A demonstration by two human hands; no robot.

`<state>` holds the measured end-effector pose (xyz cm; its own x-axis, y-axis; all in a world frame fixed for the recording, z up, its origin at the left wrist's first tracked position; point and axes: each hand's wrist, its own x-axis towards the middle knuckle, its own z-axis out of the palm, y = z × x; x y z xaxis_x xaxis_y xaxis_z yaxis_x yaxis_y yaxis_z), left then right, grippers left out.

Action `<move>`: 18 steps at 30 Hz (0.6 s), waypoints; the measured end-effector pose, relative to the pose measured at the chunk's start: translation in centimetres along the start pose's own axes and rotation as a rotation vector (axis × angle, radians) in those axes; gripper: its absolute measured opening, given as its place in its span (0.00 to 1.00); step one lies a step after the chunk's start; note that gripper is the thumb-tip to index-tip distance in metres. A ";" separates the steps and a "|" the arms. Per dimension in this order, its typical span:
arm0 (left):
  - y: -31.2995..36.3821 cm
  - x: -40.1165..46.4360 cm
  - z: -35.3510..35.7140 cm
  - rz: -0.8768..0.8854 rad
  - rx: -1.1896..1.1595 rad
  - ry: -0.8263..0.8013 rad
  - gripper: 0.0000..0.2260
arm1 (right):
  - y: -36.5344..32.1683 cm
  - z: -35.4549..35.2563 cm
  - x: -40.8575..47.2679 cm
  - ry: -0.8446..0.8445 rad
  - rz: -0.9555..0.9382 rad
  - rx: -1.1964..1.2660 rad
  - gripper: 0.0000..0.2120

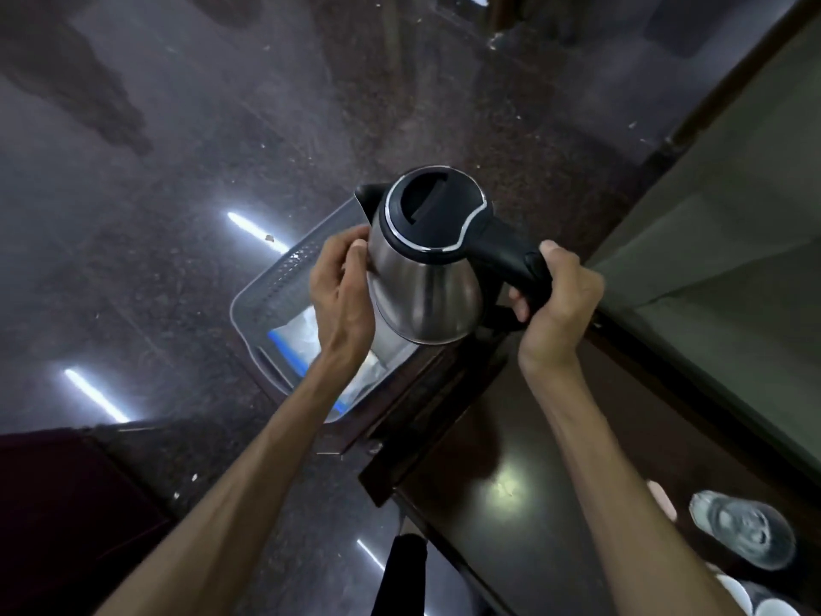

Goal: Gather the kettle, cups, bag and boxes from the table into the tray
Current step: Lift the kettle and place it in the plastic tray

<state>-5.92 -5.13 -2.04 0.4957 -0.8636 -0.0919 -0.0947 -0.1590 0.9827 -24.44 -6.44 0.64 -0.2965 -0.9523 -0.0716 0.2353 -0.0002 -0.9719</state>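
A steel kettle [422,277] with a black lid and handle hangs in the air above a grey plastic tray [271,286] that sits on the floor beside the table. My right hand [555,295] grips the black handle. My left hand [342,295] presses against the kettle's steel side. Inside the tray lies a clear plastic bag [302,335] with a blue strip, partly hidden by my left wrist and the kettle. An upturned glass cup [742,533] and white cups [751,602] stand on the table at the bottom right.
The dark wooden table [511,460] runs from the centre to the bottom right, its edge next to the tray. A wall [733,193] borders it on the right. The dark speckled floor [155,237] spreads left. A black object [400,571] hangs by the table's near edge.
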 end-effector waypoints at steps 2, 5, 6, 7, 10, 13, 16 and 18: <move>-0.5 2.0 -1.3 -0.032 -0.017 0.023 0.14 | 1.7 2.3 0.6 -0.011 -0.012 -0.016 0.27; -1.8 4.8 -2.7 -0.146 -0.063 0.068 0.16 | 4.5 5.5 1.1 -0.040 -0.032 -0.081 0.27; -2.4 5.7 -3.1 -0.181 -0.070 0.076 0.16 | 5.4 6.3 1.3 -0.041 -0.033 -0.099 0.26; -3.0 6.5 -3.4 -0.208 -0.067 0.075 0.16 | 6.2 7.0 1.4 -0.036 -0.034 -0.115 0.25; -4.8 8.2 -4.0 -0.232 -0.032 0.045 0.16 | 8.7 8.4 1.7 -0.019 -0.052 -0.158 0.26; -6.3 9.3 -4.5 -0.218 0.015 0.003 0.16 | 10.7 9.1 1.5 0.022 -0.051 -0.192 0.24; -7.2 10.0 -5.2 -0.194 0.075 -0.062 0.15 | 12.1 9.4 1.5 0.061 -0.057 -0.209 0.22; -7.5 10.1 -5.4 -0.185 0.107 -0.106 0.14 | 13.0 9.2 1.5 0.073 -0.064 -0.203 0.22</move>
<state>4.47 -10.07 -9.51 0.4205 -0.8593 -0.2912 -0.1046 -0.3647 0.9252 -13.34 -10.66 -10.04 -0.3730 -0.9277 -0.0172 0.0250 0.0084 -0.9997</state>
